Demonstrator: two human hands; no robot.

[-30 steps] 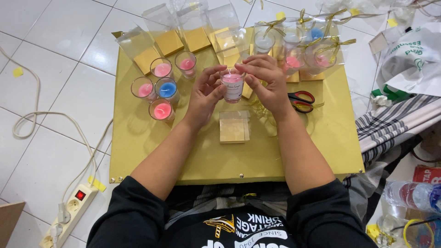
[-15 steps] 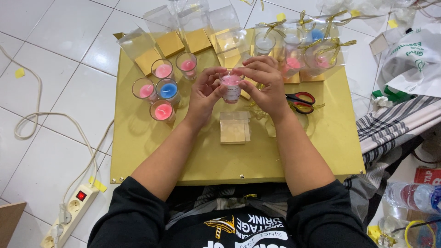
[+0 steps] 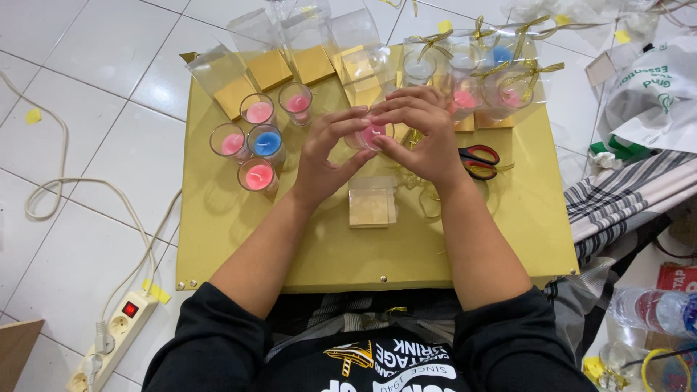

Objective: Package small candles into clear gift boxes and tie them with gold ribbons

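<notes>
A white tiled floor (image 3: 94,87) carries a large gold board (image 3: 319,247) that lies in front of the person. At the right edge sit a striped cloth (image 3: 617,196) and a white plastic bag (image 3: 653,94). A white cable runs over the tiles on the left to a power strip (image 3: 109,337).

Along the far edge of the board stand clear plastic boxes with gold bases (image 3: 268,58), and to their right wrapped candles tied with gold ribbon (image 3: 479,72). Left of the hands stand five open glass candles (image 3: 254,138), four pink and one blue, close together. A small clear box with a gold base (image 3: 371,202) lies flat near the middle of the board, just below the hands. Red-handled scissors (image 3: 479,161) lie just right of the right wrist.

The left hand (image 3: 323,163) and the right hand (image 3: 421,134) meet above the board, both grasping a pink candle in a glass (image 3: 372,133). The glass is tipped so its open top faces the camera, with fingers wrapped round its sides from left and right.
</notes>
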